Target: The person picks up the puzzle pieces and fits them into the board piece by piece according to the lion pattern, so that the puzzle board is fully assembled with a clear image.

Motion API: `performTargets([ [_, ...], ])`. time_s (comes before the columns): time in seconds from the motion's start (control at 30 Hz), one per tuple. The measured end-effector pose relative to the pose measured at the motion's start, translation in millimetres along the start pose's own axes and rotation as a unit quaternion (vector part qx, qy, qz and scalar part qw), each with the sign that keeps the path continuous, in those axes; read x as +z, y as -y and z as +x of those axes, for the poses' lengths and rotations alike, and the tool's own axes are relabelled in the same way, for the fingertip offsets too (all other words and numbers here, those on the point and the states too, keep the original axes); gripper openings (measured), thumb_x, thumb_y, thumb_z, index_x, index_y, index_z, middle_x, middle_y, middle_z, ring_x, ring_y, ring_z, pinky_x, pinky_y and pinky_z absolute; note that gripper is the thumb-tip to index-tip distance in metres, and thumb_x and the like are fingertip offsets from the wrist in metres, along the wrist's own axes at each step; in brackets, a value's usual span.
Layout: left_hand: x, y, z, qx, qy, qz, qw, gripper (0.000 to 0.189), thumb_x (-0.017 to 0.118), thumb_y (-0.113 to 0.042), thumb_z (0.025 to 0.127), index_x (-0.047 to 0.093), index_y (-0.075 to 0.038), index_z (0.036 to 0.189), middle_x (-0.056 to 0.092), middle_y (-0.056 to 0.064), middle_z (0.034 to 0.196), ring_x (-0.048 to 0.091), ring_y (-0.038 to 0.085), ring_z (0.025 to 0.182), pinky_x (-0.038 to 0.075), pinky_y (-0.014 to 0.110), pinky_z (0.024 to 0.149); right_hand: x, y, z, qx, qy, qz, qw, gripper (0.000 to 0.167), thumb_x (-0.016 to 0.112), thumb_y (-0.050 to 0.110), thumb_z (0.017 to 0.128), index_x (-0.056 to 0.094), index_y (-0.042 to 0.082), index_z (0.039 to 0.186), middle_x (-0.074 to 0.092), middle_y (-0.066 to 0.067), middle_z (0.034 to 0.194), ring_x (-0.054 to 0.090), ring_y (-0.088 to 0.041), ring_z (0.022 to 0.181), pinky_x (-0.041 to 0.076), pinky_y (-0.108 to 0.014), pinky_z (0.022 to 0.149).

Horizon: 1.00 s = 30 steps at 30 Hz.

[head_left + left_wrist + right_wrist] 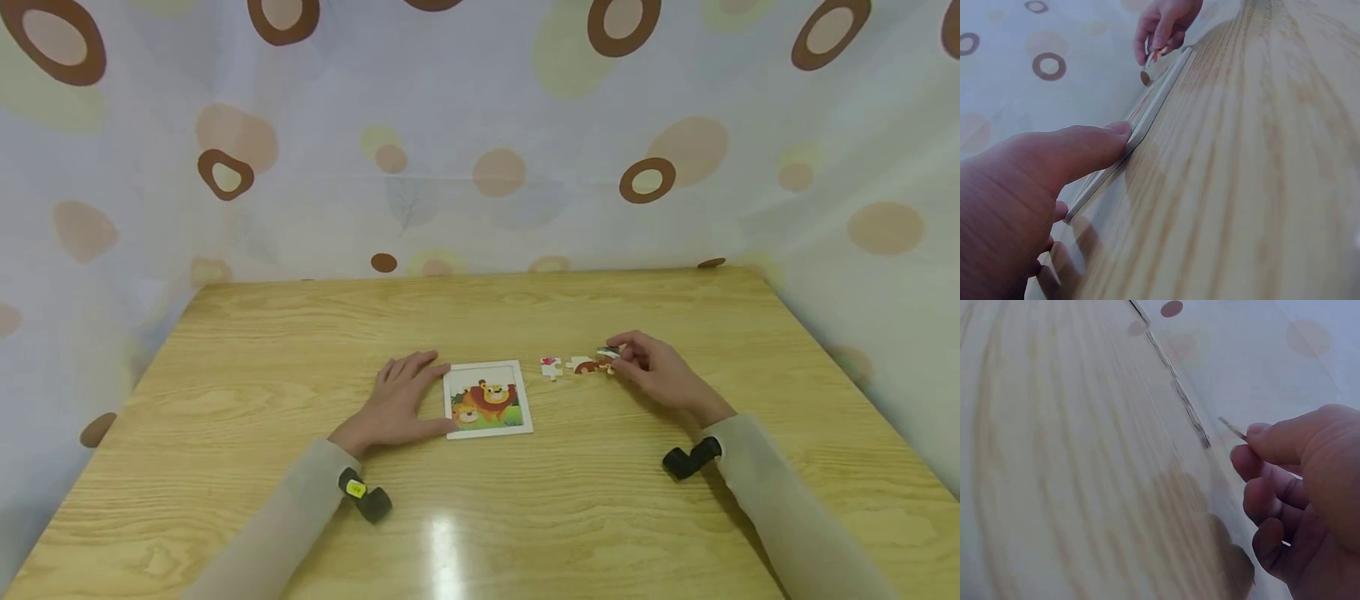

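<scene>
A square puzzle board [488,434] with a white frame and a lion picture lies flat on the table. My left hand [400,404] rests beside it, fingers spread, with the thumb on its near left corner and a fingertip at its far left corner. In the left wrist view the thumb [1094,147] lies along the board's edge. To the board's right, my right hand [660,373] pinches a jigsaw piece [1233,428] between thumb and index finger, slightly above the table. Close to it lie a reddish-brown jigsaw piece [582,365] and a white and pink one [551,367].
The wooden table [480,508] runs back to a hanging cloth [450,217] with brown and yellow spots, which also closes off both sides. A black wrist camera [365,495] is strapped over the left sleeve, another camera [691,458] over the right.
</scene>
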<state>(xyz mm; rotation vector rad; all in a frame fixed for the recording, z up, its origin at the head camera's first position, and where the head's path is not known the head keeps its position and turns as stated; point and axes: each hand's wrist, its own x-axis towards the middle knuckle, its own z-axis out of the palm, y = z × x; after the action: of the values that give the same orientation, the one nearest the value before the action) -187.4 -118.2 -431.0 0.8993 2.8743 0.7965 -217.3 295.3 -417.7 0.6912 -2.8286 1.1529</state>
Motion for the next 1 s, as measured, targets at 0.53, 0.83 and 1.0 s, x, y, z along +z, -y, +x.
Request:
performTargets([
  [0.53,-1.6,0.1,-1.2,0.003,0.0,-0.003,1.0,0.083,0.069,-0.053,0.078,0.043,-0.011,0.144,0.03,0.017,0.153,0.026,0.038,0.14,0.01,0.062,0.113,-6.7,-9.3,-1.6,0.01,0.027,-0.081,0.9963,0.025,0.059,0.006,0.094,0.061,0.002,0.119,0.061,-0.001,0.081,0.048,-0.005,0.063,0.042,-0.023,0.06],
  [0.83,-0.4,1.9,0.2,-0.002,0.003,-0.003,1.0,0.083,0.07,-0.053,0.078,0.042,-0.013,0.145,0.029,0.015,0.154,0.025,0.037,0.14,0.009,0.061,0.113,-6.2,-6.4,-0.9,0.002,0.028,-0.08,0.9964,0.024,0.059,0.004,0.094,0.061,0.001,0.117,0.06,-0.001,0.079,0.047,-0.005,0.062,0.041,-0.023,0.058],
  [1.0,-0.7,-0.5,0.5,0.0,0.0,-0.005,1.0,0.082,0.07,-0.053,0.078,0.043,-0.013,0.144,0.031,0.016,0.153,0.026,0.038,0.14,0.01,0.062,0.113,-6.9,-6.0,-2.7,0.001,0.02,-0.072,0.9972,0.022,0.058,0.005,0.095,0.06,-0.001,0.116,0.058,-0.002,0.077,0.046,-0.005,0.061,0.04,-0.023,0.057],
])
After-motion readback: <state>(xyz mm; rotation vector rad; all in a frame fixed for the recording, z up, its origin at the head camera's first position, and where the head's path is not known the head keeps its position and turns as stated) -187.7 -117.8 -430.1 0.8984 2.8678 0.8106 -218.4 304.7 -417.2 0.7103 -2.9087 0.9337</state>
